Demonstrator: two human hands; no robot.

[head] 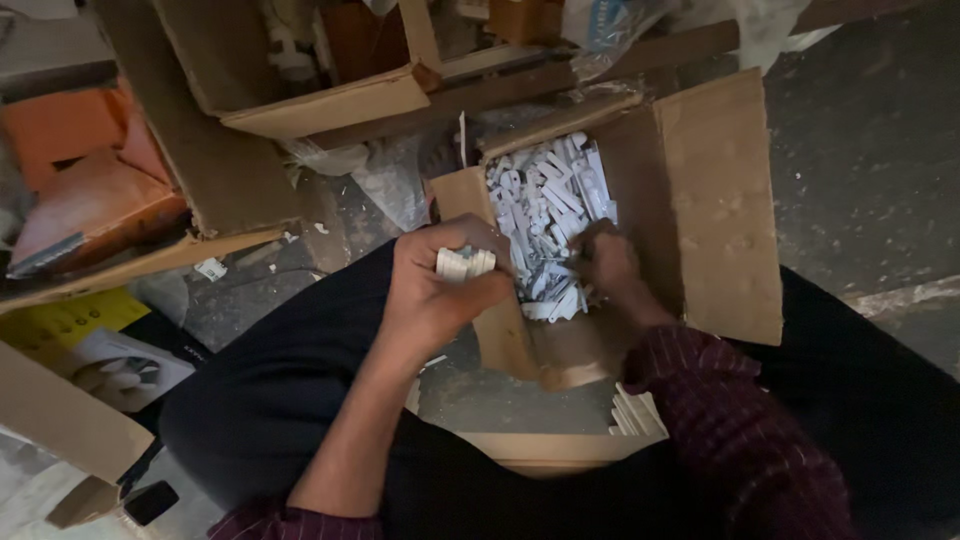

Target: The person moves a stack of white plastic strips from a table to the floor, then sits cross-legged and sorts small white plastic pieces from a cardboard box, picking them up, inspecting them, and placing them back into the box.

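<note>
Left hand [440, 290] clamped on stack of white strips [465, 263], at box [700, 200] rim; loose strips [550, 215] lie just right. Right hand [610, 268] nearer, buried among them, grip unclear.

Matt brown cardboard box [720, 200], smooth white plastic pieces [550, 200]

My left hand [440, 285] sits mid-frame, bare forearm rising from the lower left, its grip curled tight. My right hand [608, 265], sleeved, reaches up just right of centre, fingers bent downward.
</note>
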